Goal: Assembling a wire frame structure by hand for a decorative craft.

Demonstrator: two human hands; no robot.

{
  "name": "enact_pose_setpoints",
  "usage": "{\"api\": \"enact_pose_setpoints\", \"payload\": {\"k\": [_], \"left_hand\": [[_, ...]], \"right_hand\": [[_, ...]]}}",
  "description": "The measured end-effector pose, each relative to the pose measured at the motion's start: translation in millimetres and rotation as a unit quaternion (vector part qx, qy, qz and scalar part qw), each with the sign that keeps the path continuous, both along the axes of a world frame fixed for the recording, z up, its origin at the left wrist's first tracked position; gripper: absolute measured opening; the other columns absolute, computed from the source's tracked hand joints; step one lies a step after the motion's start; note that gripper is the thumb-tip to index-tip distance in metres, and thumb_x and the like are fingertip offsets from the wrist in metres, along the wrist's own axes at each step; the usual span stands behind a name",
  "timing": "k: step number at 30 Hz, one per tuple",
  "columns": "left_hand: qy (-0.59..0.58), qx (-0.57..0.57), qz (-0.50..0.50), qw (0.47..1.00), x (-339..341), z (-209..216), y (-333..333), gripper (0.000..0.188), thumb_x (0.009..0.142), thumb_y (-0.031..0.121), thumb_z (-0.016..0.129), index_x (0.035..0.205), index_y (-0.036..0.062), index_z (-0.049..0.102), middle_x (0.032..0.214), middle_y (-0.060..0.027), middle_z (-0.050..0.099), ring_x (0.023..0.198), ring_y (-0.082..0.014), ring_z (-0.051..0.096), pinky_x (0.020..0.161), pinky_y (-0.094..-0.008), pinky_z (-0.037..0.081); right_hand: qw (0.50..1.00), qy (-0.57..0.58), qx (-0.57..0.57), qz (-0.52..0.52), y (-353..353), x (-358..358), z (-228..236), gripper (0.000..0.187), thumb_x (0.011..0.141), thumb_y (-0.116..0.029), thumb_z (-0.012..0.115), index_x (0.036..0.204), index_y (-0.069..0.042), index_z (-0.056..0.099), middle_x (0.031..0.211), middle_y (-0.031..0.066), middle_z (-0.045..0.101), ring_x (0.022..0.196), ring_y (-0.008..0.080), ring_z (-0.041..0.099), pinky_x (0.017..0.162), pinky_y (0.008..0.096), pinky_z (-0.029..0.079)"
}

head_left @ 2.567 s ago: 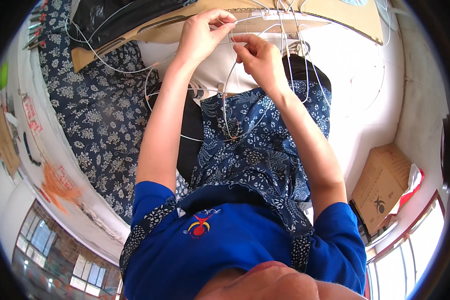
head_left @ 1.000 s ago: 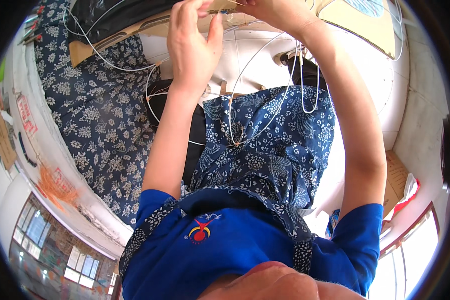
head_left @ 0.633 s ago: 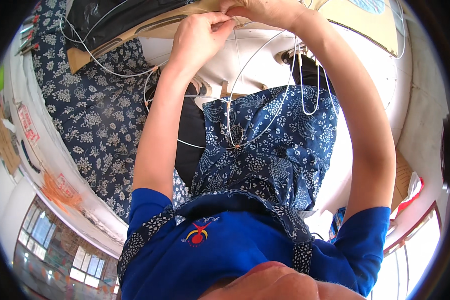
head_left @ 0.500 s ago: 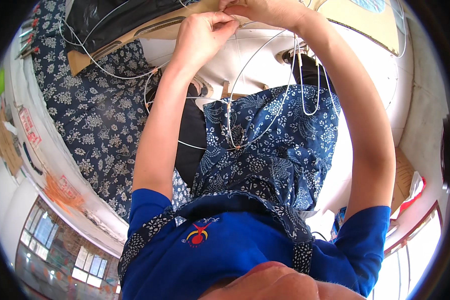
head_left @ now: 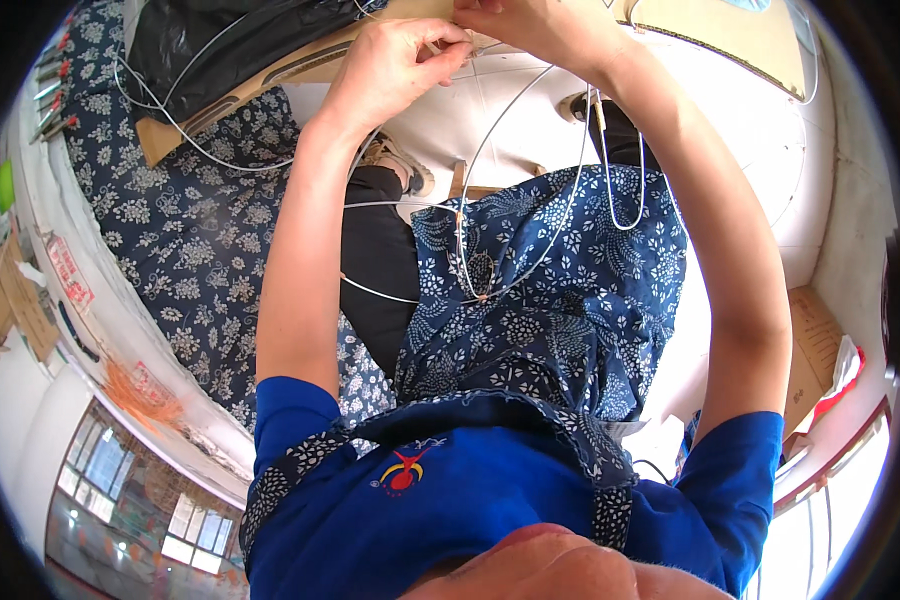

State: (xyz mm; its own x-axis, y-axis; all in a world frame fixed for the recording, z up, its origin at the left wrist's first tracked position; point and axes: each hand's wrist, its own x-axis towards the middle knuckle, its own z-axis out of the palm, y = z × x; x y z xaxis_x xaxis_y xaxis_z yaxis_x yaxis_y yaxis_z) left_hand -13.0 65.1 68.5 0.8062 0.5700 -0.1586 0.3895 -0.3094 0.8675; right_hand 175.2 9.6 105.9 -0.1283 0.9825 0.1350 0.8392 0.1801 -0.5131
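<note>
My left hand (head_left: 400, 68) is raised at the top of the head view, thumb and fingertips closed in a pinch. What it pinches is too small to make out. Beside it on the right, my right hand (head_left: 545, 38) has its fingers curled in, partly cut off by the upper edge; anything inside them is hidden. Below both hands hangs a frame of thin white wire (head_left: 523, 281) bent into large loops, with small brownish bindings where wires cross. One narrow wire loop (head_left: 641, 195) dangles under my right forearm. The frame's lower part lies over my blue patterned apron (head_left: 560, 325).
Brown cardboard (head_left: 735, 45) and a black plastic sheet (head_left: 195, 60) lie ahead on the work surface. Dark flowered cloth (head_left: 185, 215) covers the left side, with several red-handled tools (head_left: 55, 95) at its far edge. A cardboard box (head_left: 810, 345) stands at right.
My fingertips, touching before, have come slightly apart. The left hand has shifted a little left and down; the right hand is somewhat higher. The wire loops have swung slightly.
</note>
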Motion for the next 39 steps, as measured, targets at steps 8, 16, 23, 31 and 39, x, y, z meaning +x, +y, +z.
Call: {"api": "enact_pose_setpoints", "payload": {"k": [8, 16, 23, 31, 39], "left_hand": [[0.009, -0.070, 0.019, 0.997, 0, -1, 0, 0.022, 0.091, 0.016, 0.060, 0.104, -0.0009, 0.065, 0.084, -0.0075, 0.069, 0.067, -0.0116, 0.066, 0.063, -0.0218, 0.051], [0.032, -0.274, 0.074, 0.958, 3, 2, 0, 0.029, 0.091, 0.027, 0.059, 0.103, 0.0007, 0.065, 0.088, -0.0120, 0.069, 0.069, -0.0158, 0.068, 0.063, -0.0234, 0.053], [0.056, -0.291, 0.074, 0.952, 2, 4, -4, 0.035, 0.092, 0.032, 0.055, 0.108, 0.0022, 0.064, 0.090, -0.0122, 0.069, 0.070, -0.0159, 0.067, 0.066, -0.0250, 0.053], [0.022, -0.270, 0.043, 0.962, -1, -4, -3, 0.032, 0.092, 0.031, 0.057, 0.110, 0.0062, 0.064, 0.088, -0.0078, 0.069, 0.071, -0.0133, 0.066, 0.067, -0.0246, 0.052], [0.028, -0.278, 0.042, 0.959, 2, -3, -2, 0.032, 0.091, 0.033, 0.059, 0.110, 0.0073, 0.065, 0.087, -0.0064, 0.068, 0.070, -0.0120, 0.065, 0.067, -0.0240, 0.052]], "right_hand": [[0.988, 0.053, -0.124, -0.080, -9, -13, 30, 0.022, 0.076, -0.025, 0.065, 0.077, -0.003, 0.066, 0.073, 0.0188, 0.065, 0.072, 0.0350, 0.064, 0.063, 0.0411, 0.051], [0.988, 0.038, -0.100, -0.108, -10, -19, 1, 0.022, 0.076, -0.023, 0.065, 0.081, -0.001, 0.067, 0.071, 0.0206, 0.064, 0.069, 0.0351, 0.065, 0.062, 0.0416, 0.051], [0.970, 0.152, -0.107, -0.156, -21, -22, 8, 0.021, 0.078, -0.019, 0.067, 0.083, 0.002, 0.067, 0.073, 0.0205, 0.065, 0.067, 0.0346, 0.065, 0.060, 0.0397, 0.050], [0.958, 0.204, -0.147, -0.137, -18, -18, 9, 0.021, 0.078, -0.017, 0.067, 0.083, 0.004, 0.067, 0.071, 0.0201, 0.065, 0.064, 0.0295, 0.065, 0.058, 0.0366, 0.050], [0.945, 0.253, -0.156, -0.139, -15, -13, -7, 0.021, 0.079, -0.016, 0.068, 0.083, 0.005, 0.066, 0.070, 0.0180, 0.066, 0.063, 0.0228, 0.065, 0.058, 0.0338, 0.050]]}}
